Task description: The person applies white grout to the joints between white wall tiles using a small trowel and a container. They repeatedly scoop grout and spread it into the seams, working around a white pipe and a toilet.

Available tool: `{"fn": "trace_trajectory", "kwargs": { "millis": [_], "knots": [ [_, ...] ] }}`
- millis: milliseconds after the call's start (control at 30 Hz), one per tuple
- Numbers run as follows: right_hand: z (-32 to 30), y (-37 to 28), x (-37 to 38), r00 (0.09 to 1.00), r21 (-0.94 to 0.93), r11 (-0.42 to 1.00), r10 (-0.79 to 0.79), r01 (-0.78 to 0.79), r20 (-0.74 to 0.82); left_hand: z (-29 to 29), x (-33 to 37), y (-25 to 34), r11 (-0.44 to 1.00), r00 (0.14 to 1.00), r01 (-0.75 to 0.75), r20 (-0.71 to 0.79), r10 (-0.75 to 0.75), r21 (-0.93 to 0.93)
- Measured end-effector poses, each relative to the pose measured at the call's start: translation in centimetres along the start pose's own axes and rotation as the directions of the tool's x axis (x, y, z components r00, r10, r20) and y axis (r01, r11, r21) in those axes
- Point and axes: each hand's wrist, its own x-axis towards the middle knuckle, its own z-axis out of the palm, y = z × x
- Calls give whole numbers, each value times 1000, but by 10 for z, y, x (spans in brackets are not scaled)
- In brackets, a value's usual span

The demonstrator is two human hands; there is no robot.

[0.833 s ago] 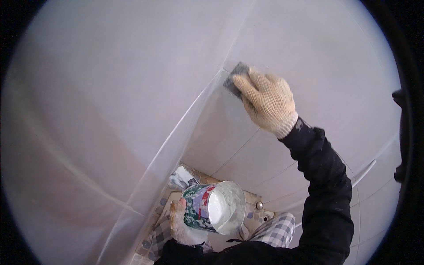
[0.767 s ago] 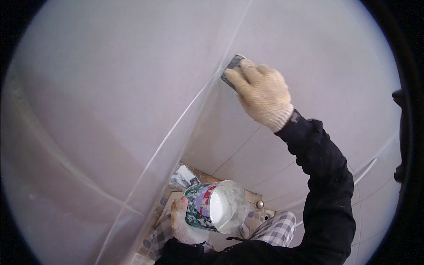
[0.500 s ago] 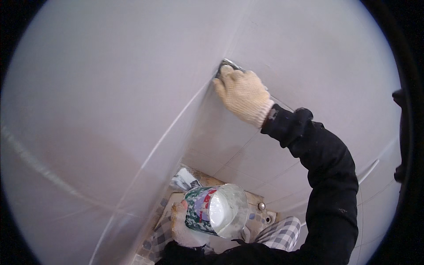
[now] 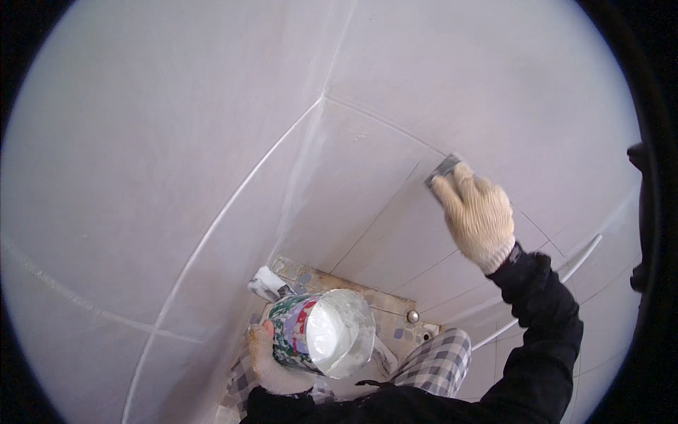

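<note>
My right hand [image 4: 480, 215], in a cream knitted glove, pinches a small dark flat spreader [image 4: 443, 169]. Its edge lies against the wall at a joint between tiles [image 4: 385, 127]. From the wall corner to the spreader, that joint carries a pale line. Low in front of me, my left hand [image 4: 275, 367], gloved too with a bare fingertip showing, wraps the side of a bucket [image 4: 289, 332]. The bucket is green, purple and red, smeared with white, and tilts to the right. White paste [image 4: 326, 332] fills part of it.
Grey wall tiles meet at a corner [image 4: 322, 97] left of my right hand. A white-smeared object [image 4: 268, 283] lies beyond the bucket. On the patterned floor are a round metal knob [image 4: 413, 316] and a small drain hole [image 4: 426, 336]. My checked trouser leg [image 4: 441, 360] is beside the bucket.
My right hand has drawn the spreader from the wall corner along the joint, to the right and downward in view. A pale line shows behind it. My left hand still holds the bucket.
</note>
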Motion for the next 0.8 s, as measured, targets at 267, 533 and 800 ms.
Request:
{"fn": "trace_trajectory", "kwargs": {
  "millis": [267,533,800],
  "knots": [
    [31,10,63,892,13,948,-293,317,-343,-13,12,1,976,981,195,29,-193,-95],
    [89,22,1,940,170,930,-300,326,-161,-11,16,3,967,971,238,53,-234,-87],
    [42,-8,71,946,118,961,-217,251,-239,-1,17,-2,983,989,146,-2,-147,-110]
  ]
}}
